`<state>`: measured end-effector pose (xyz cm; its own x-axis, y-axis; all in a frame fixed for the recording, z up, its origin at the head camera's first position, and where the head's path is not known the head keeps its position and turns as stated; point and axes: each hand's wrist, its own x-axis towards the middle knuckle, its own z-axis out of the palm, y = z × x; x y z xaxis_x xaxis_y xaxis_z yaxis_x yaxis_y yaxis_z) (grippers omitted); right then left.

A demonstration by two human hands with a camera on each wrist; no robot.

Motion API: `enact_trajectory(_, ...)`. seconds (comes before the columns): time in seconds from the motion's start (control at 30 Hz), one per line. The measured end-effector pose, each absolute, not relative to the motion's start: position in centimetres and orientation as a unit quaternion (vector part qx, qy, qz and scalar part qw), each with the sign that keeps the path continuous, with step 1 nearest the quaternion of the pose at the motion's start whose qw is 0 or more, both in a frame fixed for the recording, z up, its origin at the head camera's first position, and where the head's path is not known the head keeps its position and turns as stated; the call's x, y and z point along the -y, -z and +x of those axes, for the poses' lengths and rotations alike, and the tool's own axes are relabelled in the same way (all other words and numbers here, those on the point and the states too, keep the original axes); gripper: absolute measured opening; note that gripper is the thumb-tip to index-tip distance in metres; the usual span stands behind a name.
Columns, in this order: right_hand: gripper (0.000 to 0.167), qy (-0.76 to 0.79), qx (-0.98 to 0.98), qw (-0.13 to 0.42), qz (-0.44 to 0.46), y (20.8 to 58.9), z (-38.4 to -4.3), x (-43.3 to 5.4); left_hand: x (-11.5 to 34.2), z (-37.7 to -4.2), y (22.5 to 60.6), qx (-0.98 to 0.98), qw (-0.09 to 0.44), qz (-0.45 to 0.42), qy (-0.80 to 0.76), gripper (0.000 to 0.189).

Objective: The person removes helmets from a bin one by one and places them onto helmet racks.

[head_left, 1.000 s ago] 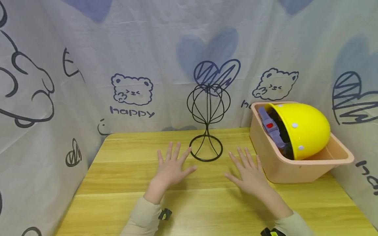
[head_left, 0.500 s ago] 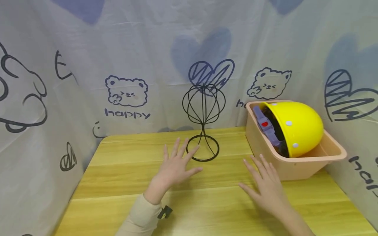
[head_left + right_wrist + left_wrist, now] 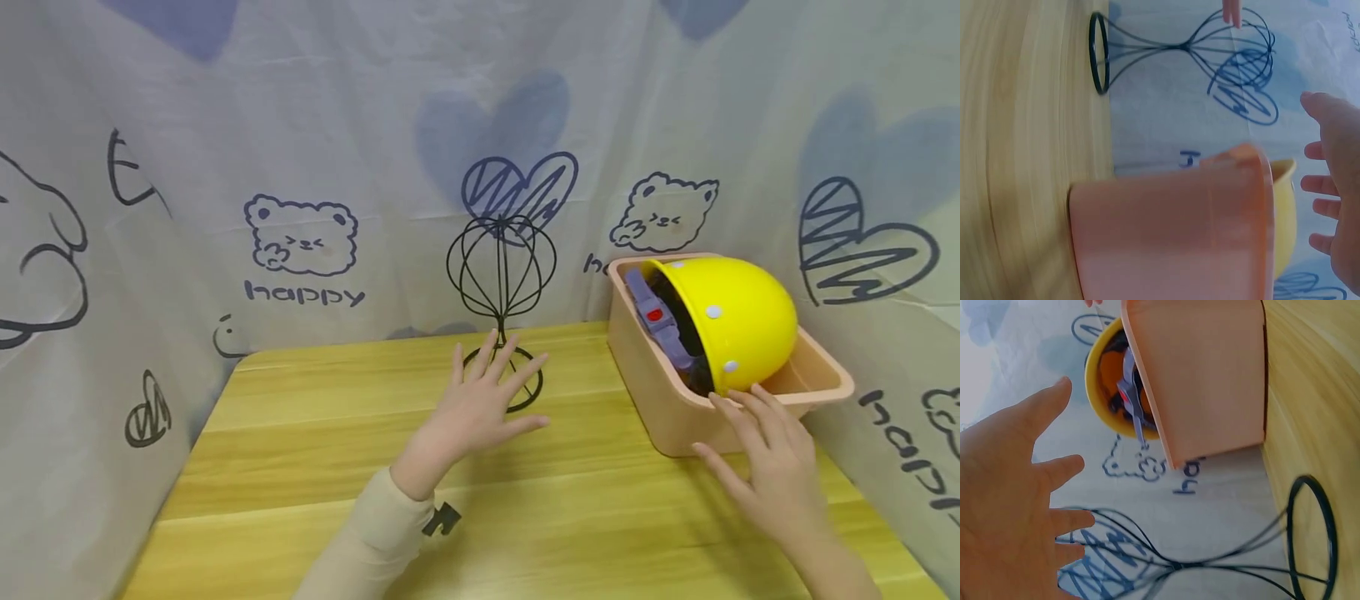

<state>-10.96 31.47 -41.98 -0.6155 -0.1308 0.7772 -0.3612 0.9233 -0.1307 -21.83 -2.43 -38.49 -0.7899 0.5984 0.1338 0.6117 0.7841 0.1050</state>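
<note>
A yellow helmet (image 3: 746, 321) with white studs lies on its side in a peach plastic bin (image 3: 675, 417), and its purple strap with a red-buttoned buckle (image 3: 660, 317) hangs over the bin's left rim. My right hand (image 3: 780, 475) is at the bin's front rim, fingertips right below the helmet's lower edge, fingers spread and slightly bent. Left of the bin stands a black wire stand (image 3: 501, 275) with a round cage top and ring base. My left hand (image 3: 476, 408), fingers spread and holding nothing, overlaps the stand's base in the head view.
Everything stands on a yellow wood-grain table (image 3: 315, 450). A white curtain (image 3: 337, 100) printed with hearts and bears hangs close behind and along both sides. The stand is near the table's back edge, the bin towards its right side.
My right hand has moved right, from above the table to the front of the bin. My left hand has drifted slightly right, still spread. The head view has turned a little to the right.
</note>
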Motion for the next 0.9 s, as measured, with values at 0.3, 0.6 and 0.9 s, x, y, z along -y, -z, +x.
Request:
enact_trajectory(0.3, 0.083, -0.096, 0.893, 0.423, 0.117, 41.1, -11.6, -35.3, -1.1, -22.4, 36.7, 0.920, 0.085, -0.381, 0.045, 0.080)
enact_trajectory(0.6, 0.084, -0.051, 0.903, 0.409, 0.122, 40.6, -13.0, -37.4, -4.1, -23.1, 35.7, 0.898, 0.117, -0.424, -0.020, 0.081)
enact_trajectory(0.9, 0.087, -0.014, 0.907, 0.399, 0.137, 40.5, -14.0, -38.6, -5.7, -25.0, 34.4, 0.891, 0.125, -0.436, -0.031, 0.080)
